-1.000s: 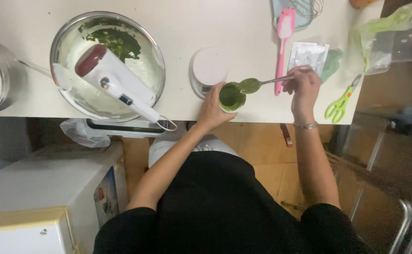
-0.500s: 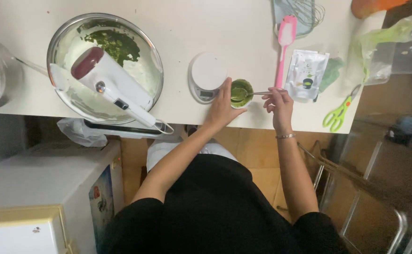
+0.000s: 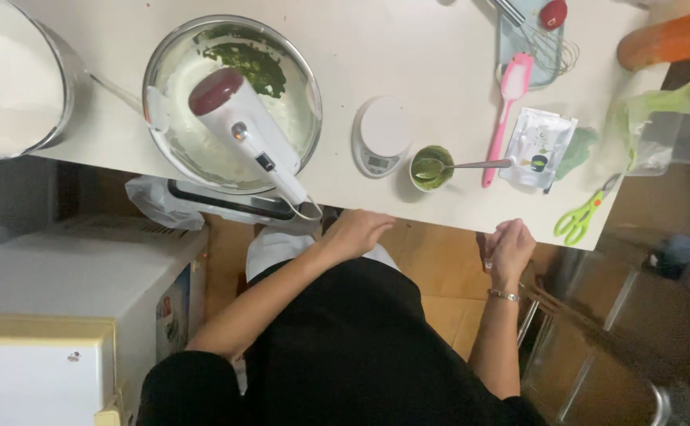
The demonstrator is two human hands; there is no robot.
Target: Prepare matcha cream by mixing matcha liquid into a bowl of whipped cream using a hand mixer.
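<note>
Small cup of green paste stands on the white table close to its near edge, just right of the round kitchen scale; a metal spoon rests in it, bowl in the paste, handle lying out to the right over the rim; left hand rests at the table edge below the scale, fingers loosely curled, clamped on nothing; right hand hangs just off the edge further right, half closed and likewise empty; judgement: any further stirring wants one hand steadying the cup, since it is light and sits near the drop, and the spoon handle could lever it over if knocked. Outward: pink spatula lies just beside the spoon handle, a torn white sachet beyond it, green-handled scissors at the table corner; a steel mixing bowl with pale batter and a green patch sits to the left, a white hand mixer propped across its rim; a whisk lies at the far side; the crowded right side leaves little room to reach.
</note>
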